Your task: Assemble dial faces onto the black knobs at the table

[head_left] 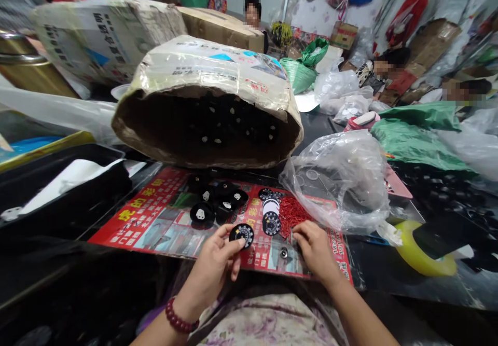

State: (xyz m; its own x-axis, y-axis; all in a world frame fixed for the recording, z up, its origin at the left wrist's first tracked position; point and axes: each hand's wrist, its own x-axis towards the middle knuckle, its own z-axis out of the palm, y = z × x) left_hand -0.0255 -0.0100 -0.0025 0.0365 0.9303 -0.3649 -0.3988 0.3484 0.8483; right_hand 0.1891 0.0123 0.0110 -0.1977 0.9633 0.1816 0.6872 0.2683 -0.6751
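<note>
Between the thumb and fingers of my left hand (218,255) is a round black dial (246,230) with white markings around its rim. My right hand (317,247) has its fingers bent together at the edge of a heap of small red pieces (293,212); whatever is in its fingertips is too small to make out. A row of similar dials (272,223) lies left of that heap. Below them a small dark round part (284,253) rests on the red printed board (132,232). Several black discs with white patches (200,215) lie farther left.
A large sack (210,68) lies open towards me behind the board, with more black discs inside. Clear plastic bags (342,175) and a yellow tape roll (424,252) lie on the right. A black tray (78,190) stands left. Other people are in the background.
</note>
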